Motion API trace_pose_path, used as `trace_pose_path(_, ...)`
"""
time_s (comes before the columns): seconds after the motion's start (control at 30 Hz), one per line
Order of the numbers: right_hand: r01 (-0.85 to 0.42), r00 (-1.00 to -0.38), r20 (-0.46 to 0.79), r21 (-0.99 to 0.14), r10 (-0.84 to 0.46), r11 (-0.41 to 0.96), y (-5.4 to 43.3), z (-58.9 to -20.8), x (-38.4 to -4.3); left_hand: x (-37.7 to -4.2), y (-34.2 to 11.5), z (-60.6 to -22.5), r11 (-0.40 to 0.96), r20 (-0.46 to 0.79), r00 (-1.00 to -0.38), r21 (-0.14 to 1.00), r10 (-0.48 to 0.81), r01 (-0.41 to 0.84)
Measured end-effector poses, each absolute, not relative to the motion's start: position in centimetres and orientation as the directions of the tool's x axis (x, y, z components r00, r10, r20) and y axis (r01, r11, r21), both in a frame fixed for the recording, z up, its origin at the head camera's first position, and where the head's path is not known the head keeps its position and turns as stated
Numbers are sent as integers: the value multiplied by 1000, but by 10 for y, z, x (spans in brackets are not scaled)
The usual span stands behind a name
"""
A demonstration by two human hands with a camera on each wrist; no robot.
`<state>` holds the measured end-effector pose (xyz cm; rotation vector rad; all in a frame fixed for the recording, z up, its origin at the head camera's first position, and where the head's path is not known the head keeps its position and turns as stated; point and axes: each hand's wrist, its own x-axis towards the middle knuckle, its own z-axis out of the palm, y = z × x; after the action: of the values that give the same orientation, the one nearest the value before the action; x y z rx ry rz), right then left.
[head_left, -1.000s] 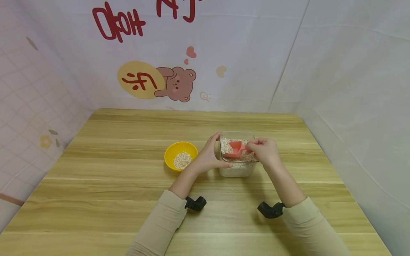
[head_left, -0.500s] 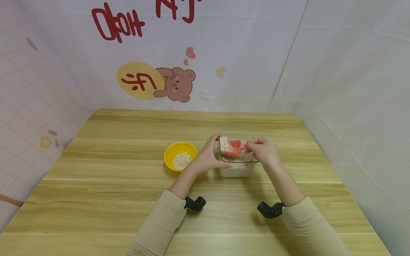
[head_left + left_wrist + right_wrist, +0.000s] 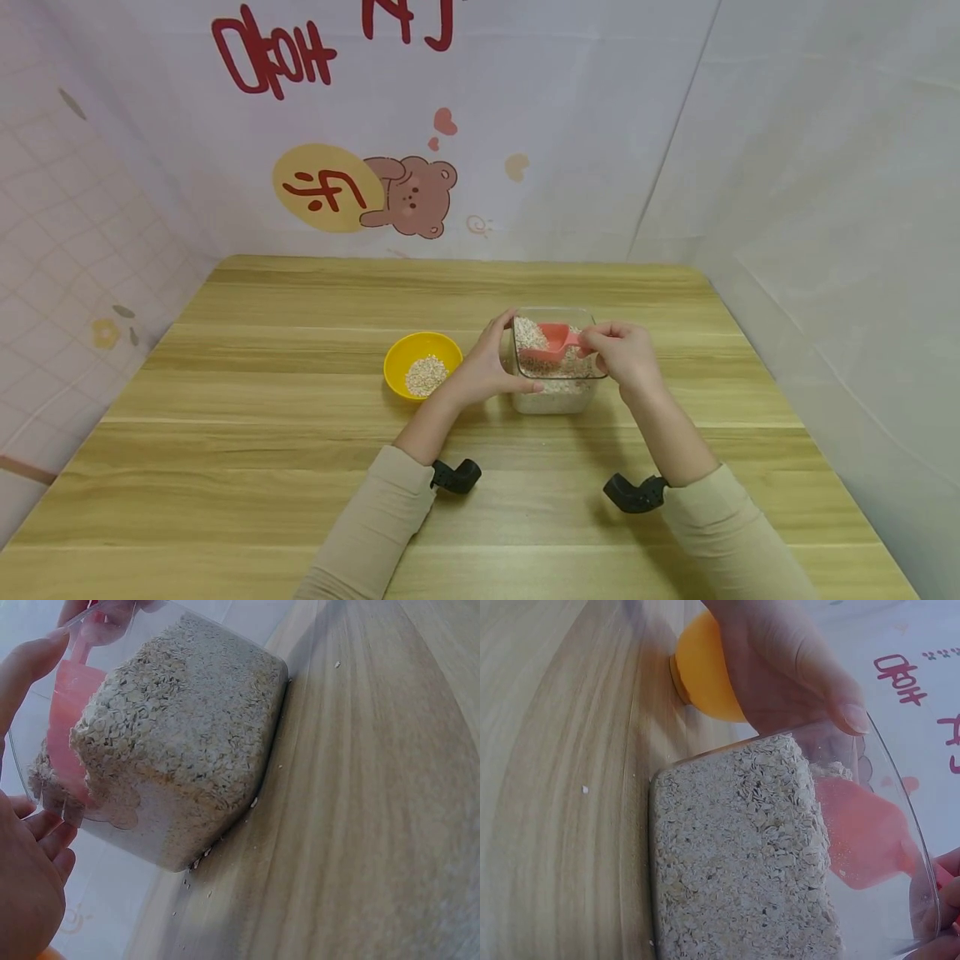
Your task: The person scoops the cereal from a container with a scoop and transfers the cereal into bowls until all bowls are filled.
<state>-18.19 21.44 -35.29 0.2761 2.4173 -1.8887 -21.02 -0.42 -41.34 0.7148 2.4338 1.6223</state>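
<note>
The left hand (image 3: 478,375), spread wide, grips the box (image 3: 557,403) at nine o'clock; at three, the right hand (image 3: 626,357) pinches the scoop (image 3: 557,340), which sits inside against the oats (image 3: 529,334). The bowl (image 3: 401,353) stands farther out toward nine o'clock.

The clear container (image 3: 553,401) stood upright, partly filled with oats (image 3: 529,335). The left hand (image 3: 483,372) gripped its side; the right hand (image 3: 628,357) pinched a pink scoop (image 3: 553,341) inside it.
</note>
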Motion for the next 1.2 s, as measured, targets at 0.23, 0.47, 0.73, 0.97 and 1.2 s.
trace_pose_path(0.23, 180, -980, -160, -966, 116, 187, 216, -353, -180, -211, -4, -414, 313, 138, -881, 900, 453, 302)
trace_pose_path(0.47, 171, -979, -155, -978, 133, 117, 219, -356, -179, -211, -4, -414, 318, 145, -883, 897, 446, 308)
trace_pose_path(0.73, 152, -981, -143, -987, 128, 61, 223, -360, -178, -210, -4, -413, 330, 133, -885, 895, 446, 300)
trace_pose_path(0.97, 143, -983, -140, -990, 118, 11, 224, -360, -175, -210, -4, -413, 329, 117, -881, 899, 458, 290)
trace_pose_path(1.2, 134, -984, -134, -991, 113, -8, 225, -360, -173, -209, -6, -411, 324, 112, -877, 901, 467, 287)
